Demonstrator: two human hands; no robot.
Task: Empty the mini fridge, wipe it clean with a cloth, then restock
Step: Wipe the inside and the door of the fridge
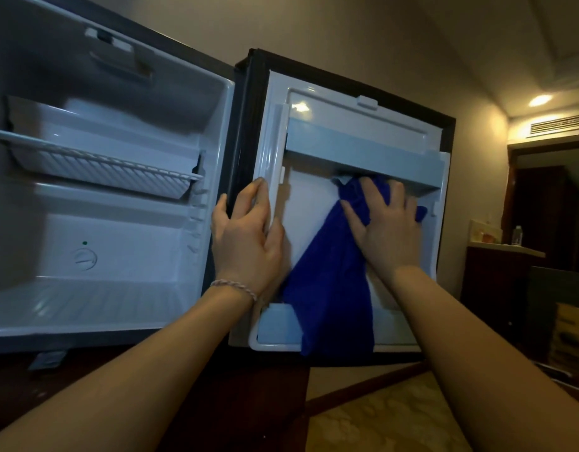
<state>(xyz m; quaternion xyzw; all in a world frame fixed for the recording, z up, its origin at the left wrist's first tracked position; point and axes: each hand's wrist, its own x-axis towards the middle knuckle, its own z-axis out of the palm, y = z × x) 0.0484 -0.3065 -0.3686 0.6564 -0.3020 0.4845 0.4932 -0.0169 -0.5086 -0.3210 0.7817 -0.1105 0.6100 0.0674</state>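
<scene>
The mini fridge (125, 243) stands open with nothing inside; its wire shelf (95, 164) sits across the upper half. The fridge door (363, 102) is swung open to the right, its white inner panel facing me. My right hand (384, 230) presses a blue cloth (330, 288) flat against the door's inner panel, just under the upper door shelf (363, 151). The cloth hangs down over the lower door shelf (275, 334). My left hand (249, 236) holds the door's hinge-side edge, thumb on one side and fingers on the white liner.
A dark wooden surface (183, 386) lies under the fridge, and patterned carpet (379, 419) shows below the door. At the far right stand a counter with a bottle (517, 234) and a cardboard box (572, 340).
</scene>
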